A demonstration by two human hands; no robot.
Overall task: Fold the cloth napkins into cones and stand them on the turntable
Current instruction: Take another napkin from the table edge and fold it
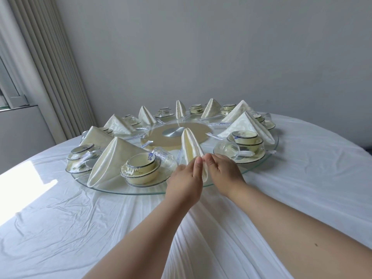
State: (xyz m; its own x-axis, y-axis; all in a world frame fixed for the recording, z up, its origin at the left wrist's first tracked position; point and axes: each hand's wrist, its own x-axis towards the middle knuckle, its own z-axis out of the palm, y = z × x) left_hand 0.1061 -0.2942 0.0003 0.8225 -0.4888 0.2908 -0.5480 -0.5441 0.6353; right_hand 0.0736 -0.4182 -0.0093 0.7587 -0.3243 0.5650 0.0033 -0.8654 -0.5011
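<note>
Cream napkin cone [191, 148] upright (tip up)

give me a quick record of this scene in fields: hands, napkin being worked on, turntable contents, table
left hand: left hand pinches the base of the napkin
right hand: right hand pinches the same base from the other side
napkin in grip: cream cone napkin, upright at the near edge
turntable: glass turntable, with more folded cones and wrapped bowl sets around its rim
nearest bowl set: wrapped bowl set, left of the hands
table: white tablecloth, wrinkled
</note>
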